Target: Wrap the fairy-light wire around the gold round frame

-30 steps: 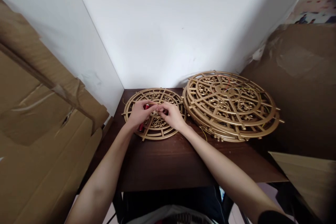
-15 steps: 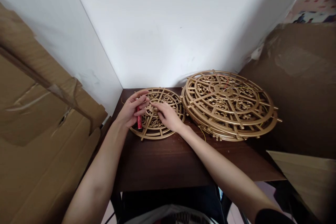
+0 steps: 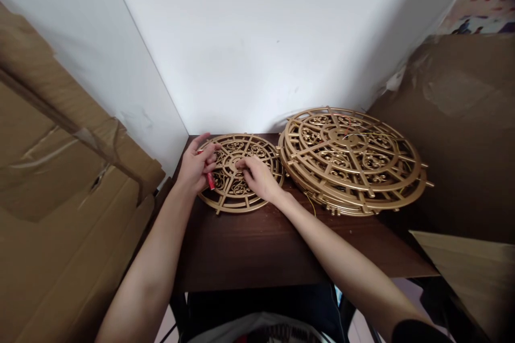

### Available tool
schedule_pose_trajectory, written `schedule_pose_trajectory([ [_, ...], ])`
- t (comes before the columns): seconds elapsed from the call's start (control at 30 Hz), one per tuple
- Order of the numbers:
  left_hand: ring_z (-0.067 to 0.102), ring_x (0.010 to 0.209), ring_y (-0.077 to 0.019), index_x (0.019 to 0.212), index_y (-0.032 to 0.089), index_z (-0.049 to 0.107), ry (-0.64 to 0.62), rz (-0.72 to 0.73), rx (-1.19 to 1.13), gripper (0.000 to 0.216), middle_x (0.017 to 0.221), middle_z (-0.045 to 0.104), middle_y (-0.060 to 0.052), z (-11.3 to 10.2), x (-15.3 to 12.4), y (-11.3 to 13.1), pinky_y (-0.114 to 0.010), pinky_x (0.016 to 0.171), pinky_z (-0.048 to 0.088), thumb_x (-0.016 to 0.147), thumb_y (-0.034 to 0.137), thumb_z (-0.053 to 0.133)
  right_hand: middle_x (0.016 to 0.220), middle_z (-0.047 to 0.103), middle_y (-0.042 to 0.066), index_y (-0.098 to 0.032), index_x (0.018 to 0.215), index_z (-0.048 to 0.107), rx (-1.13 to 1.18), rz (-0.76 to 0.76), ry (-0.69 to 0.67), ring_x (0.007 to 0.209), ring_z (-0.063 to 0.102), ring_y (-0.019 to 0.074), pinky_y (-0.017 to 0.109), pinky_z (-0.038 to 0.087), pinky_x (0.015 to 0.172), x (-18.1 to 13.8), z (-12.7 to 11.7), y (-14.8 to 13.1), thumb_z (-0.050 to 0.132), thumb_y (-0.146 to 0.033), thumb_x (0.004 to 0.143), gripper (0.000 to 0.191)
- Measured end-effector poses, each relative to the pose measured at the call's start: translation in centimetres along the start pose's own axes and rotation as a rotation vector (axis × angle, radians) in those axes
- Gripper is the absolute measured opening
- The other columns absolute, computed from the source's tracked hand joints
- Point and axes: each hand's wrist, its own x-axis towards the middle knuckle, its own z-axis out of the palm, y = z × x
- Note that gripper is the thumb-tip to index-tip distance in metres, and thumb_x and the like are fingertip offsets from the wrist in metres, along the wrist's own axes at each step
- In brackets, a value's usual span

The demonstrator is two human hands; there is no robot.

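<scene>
A round gold openwork disc with scroll patterns and spokes lies flat on the dark wooden table. Over its left side is my left hand, with curled fingers around a slim red tube; the index finger and thumb are stretched away from it. The tube's exact kind does not show. At the disc's centre rests my right hand, its fingers bent and drawn together near the hub. Whatever those fingertips hold, if anything, is hidden from view.
To the right stands a stack of similar, larger-looking gold discs, with thin yellow and red wires on top. Cardboard rises at the left and a cardboard box at the right. A white wall closes off the back.
My left hand has shifted a little left, away from the disc's centre, carrying the red tube, which is now tilted more. My right hand stays at the hub, its fingers slightly more curled.
</scene>
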Motion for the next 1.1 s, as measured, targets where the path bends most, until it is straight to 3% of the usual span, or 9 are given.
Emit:
schedule_pose_trajectory([
  [0.17,0.032,0.039,-0.0018,0.090,0.012,0.067,-0.075,0.030,0.553,0.021,0.071,0.064,-0.004,0.4,-0.6,-0.9,-0.016,0.036,0.021,0.072,0.024,0.068,0.097,0.064,0.008,-0.017,0.098,0.056,0.051,0.033,0.016,0.092,0.059,0.0191,0.035,0.049,0.085,0.0,-0.2,0.0,0.040,0.002,0.074,0.035],
  [0.27,0.044,0.046,-0.0071,0.079,0.013,0.070,-0.150,0.163,0.874,0.019,0.065,0.063,-0.002,0.8,-0.9,-1.1,-0.021,0.044,0.033,0.073,0.030,0.067,0.101,0.065,0.008,-0.017,0.107,0.053,0.108,0.043,0.032,0.095,0.062,0.0182,0.035,0.050,0.087,0.1,-0.3,-0.1,0.040,0.002,0.076,0.039],
  [0.37,0.054,0.058,-0.0122,0.074,0.014,0.070,-0.226,0.248,1.047,0.022,0.066,0.065,-0.003,0.9,-0.8,-1.4,-0.024,0.055,0.039,0.074,0.035,0.066,0.106,0.066,0.008,-0.018,0.116,0.048,0.178,0.087,0.061,0.096,0.064,0.0170,0.036,0.051,0.089,0.0,-0.1,0.0,0.040,0.001,0.077,0.044],
  [0.53,0.058,0.066,-0.0151,0.080,0.015,0.069,-0.295,0.268,1.145,0.023,0.072,0.068,-0.003,0.5,-0.6,-2.1,-0.026,0.064,0.042,0.072,0.037,0.066,0.105,0.067,0.006,-0.021,0.114,0.048,0.338,0.202,0.109,0.090,0.066,0.0145,0.036,0.052,0.089,0.1,0.4,0.9,0.041,-0.002,0.079,0.041],
  [0.8,0.058,0.064,-0.0151,0.078,0.016,0.069,-0.260,0.293,1.198,0.018,0.069,0.067,-0.002,0.5,-0.7,-2.3,-0.026,0.063,0.041,0.072,0.033,0.066,0.101,0.069,0.007,-0.020,0.110,0.047,0.536,0.320,0.214,0.094,0.068,0.0152,0.035,0.053,0.088,0.3,0.8,1.5,0.045,-0.007,0.081,0.031],
  [0.93,0.056,0.061,-0.0143,0.079,0.018,0.068,-0.249,0.336,1.206,0.017,0.067,0.066,-0.001,0.5,-0.7,-2.6,-0.026,0.062,0.040,0.068,0.030,0.071,0.104,0.069,0.009,-0.019,0.115,0.045,0.487,0.298,0.181,0.097,0.067,0.0153,0.036,0.052,0.090,0.2,0.8,1.3,0.045,-0.007,0.082,0.035],
  [1.1,0.056,0.060,-0.0160,0.084,0.018,0.070,-0.151,0.412,1.228,0.014,0.067,0.066,-0.002,0.2,-0.4,-2.8,-0.027,0.062,0.041,0.071,0.021,0.066,0.105,0.068,0.008,-0.019,0.111,0.052,0.225,0.195,0.095,0.099,0.064,0.0164,0.036,0.050,0.092,0.2,0.4,0.5,0.044,-0.003,0.081,0.035],
])
